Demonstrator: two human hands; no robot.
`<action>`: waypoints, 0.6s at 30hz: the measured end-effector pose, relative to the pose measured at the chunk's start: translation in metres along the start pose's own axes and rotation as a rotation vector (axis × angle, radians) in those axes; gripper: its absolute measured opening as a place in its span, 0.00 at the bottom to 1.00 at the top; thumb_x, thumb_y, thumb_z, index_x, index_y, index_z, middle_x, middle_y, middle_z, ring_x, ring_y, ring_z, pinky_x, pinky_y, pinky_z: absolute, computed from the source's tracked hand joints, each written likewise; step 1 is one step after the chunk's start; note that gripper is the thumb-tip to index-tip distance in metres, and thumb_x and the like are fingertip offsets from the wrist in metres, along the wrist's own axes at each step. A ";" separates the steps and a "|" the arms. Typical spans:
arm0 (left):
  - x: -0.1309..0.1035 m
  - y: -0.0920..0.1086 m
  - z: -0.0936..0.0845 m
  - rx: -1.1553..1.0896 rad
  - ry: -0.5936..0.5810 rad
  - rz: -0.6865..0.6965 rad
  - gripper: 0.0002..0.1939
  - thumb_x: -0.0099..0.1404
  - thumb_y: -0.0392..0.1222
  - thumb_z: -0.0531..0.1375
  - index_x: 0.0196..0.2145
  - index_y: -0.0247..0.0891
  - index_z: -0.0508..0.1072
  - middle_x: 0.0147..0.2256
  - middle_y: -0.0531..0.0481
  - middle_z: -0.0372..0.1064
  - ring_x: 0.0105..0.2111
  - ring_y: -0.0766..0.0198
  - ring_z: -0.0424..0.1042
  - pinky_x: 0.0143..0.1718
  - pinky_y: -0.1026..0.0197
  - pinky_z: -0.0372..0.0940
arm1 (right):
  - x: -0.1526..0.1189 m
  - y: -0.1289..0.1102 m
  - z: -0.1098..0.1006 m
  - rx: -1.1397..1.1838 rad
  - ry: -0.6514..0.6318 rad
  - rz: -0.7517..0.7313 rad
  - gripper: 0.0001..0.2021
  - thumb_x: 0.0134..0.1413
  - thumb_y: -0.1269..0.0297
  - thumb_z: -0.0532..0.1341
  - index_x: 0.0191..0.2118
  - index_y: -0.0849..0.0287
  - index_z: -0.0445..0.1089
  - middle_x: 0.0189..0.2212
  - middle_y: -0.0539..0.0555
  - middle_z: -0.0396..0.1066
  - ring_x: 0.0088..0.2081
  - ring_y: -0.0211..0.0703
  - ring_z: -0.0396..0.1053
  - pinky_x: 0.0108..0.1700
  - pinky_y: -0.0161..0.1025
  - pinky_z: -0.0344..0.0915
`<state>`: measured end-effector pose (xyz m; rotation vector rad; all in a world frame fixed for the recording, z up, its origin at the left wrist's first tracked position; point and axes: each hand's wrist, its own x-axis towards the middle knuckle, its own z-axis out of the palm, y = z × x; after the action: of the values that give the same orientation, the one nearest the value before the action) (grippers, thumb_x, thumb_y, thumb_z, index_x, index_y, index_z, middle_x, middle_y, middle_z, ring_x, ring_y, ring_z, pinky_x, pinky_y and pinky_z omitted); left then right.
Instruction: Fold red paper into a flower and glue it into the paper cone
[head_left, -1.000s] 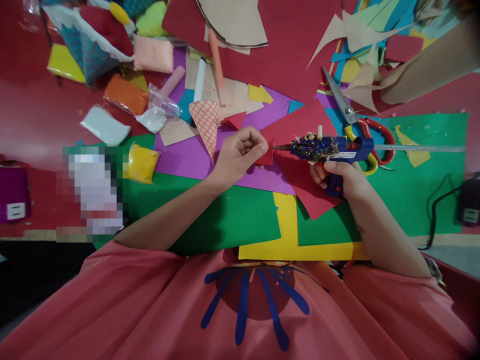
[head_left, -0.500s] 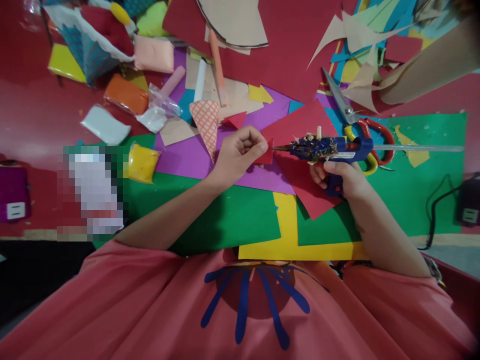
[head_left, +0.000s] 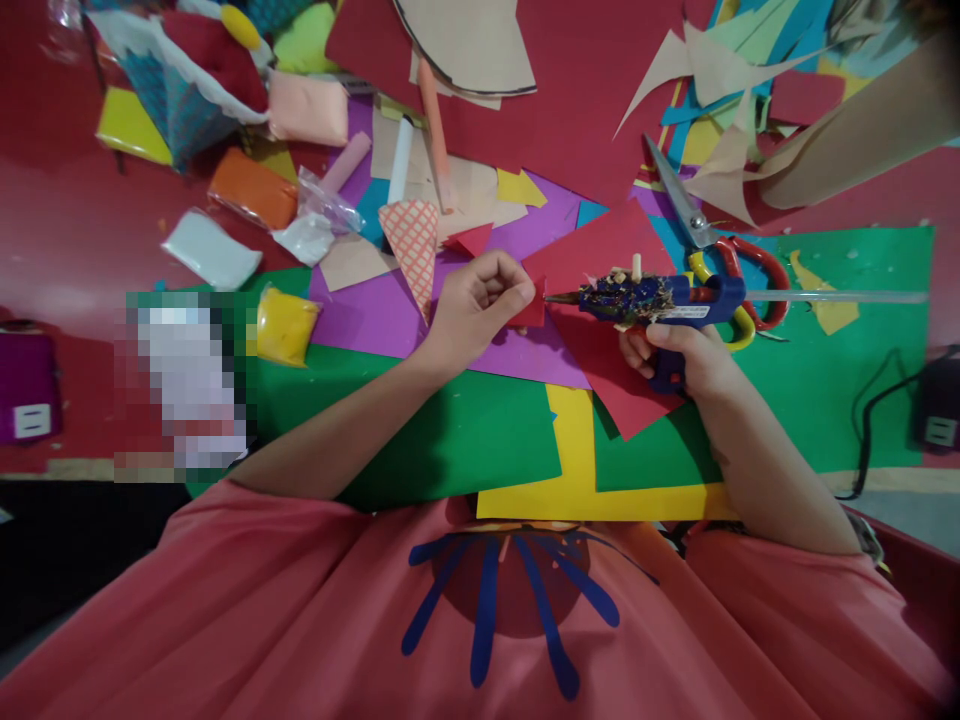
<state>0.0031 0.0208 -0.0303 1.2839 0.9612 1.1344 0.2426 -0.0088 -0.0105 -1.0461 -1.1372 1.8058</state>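
My left hand [head_left: 480, 305] pinches a small red paper piece [head_left: 534, 308] between thumb and fingers. In my right hand [head_left: 694, 355] is a blue glue gun [head_left: 645, 298], its nozzle pointing left at the edge of that piece and a long clear glue stick [head_left: 840, 296] coming out of its back. Bits of debris cling to the gun's front. Under the gun lies a larger red paper sheet [head_left: 619, 375]. A cone with a red lattice pattern [head_left: 412, 250] rests left of my left hand.
Scissors [head_left: 701, 230] with red and yellow handles lie behind the glue gun. Green sheets [head_left: 480, 430] and a purple sheet [head_left: 360, 320] cover the front. Wrapped clay packs, including a yellow one [head_left: 286, 327], are at the left. A rolled beige sheet [head_left: 862, 125] stands back right.
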 end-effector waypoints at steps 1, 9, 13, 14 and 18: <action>0.000 0.000 0.000 0.012 0.000 0.002 0.18 0.57 0.51 0.67 0.24 0.37 0.65 0.22 0.58 0.61 0.22 0.76 0.62 0.23 0.71 0.59 | 0.000 0.000 0.000 -0.001 0.001 -0.001 0.16 0.49 0.59 0.66 0.19 0.60 0.64 0.15 0.47 0.63 0.16 0.32 0.61 0.16 0.31 0.53; 0.000 0.000 -0.001 0.081 0.005 0.066 0.20 0.59 0.54 0.65 0.24 0.38 0.64 0.21 0.58 0.60 0.20 0.76 0.62 0.22 0.71 0.59 | 0.000 -0.003 0.002 -0.016 -0.024 0.007 0.17 0.49 0.57 0.66 0.18 0.60 0.63 0.15 0.47 0.63 0.16 0.31 0.61 0.17 0.32 0.53; 0.000 0.001 0.000 0.064 0.007 0.073 0.18 0.60 0.52 0.65 0.25 0.38 0.64 0.22 0.58 0.60 0.21 0.76 0.62 0.22 0.71 0.59 | -0.001 -0.002 0.002 -0.007 -0.027 0.010 0.18 0.49 0.57 0.67 0.19 0.60 0.63 0.15 0.47 0.63 0.16 0.31 0.61 0.17 0.32 0.53; 0.000 0.001 0.000 0.055 0.001 0.069 0.18 0.60 0.52 0.65 0.25 0.38 0.64 0.22 0.58 0.60 0.21 0.76 0.62 0.22 0.71 0.59 | -0.001 -0.002 0.002 -0.005 -0.026 0.011 0.18 0.49 0.57 0.67 0.19 0.60 0.63 0.15 0.47 0.63 0.16 0.31 0.61 0.17 0.32 0.53; 0.000 0.000 -0.001 0.051 -0.002 0.043 0.17 0.60 0.50 0.65 0.25 0.38 0.64 0.22 0.58 0.59 0.21 0.76 0.62 0.23 0.70 0.59 | 0.000 -0.002 0.001 -0.009 -0.021 0.014 0.18 0.49 0.56 0.67 0.19 0.60 0.64 0.15 0.46 0.63 0.16 0.31 0.61 0.16 0.31 0.53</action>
<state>0.0025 0.0207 -0.0308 1.3528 0.9708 1.1480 0.2422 -0.0088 -0.0082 -1.0449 -1.1542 1.8287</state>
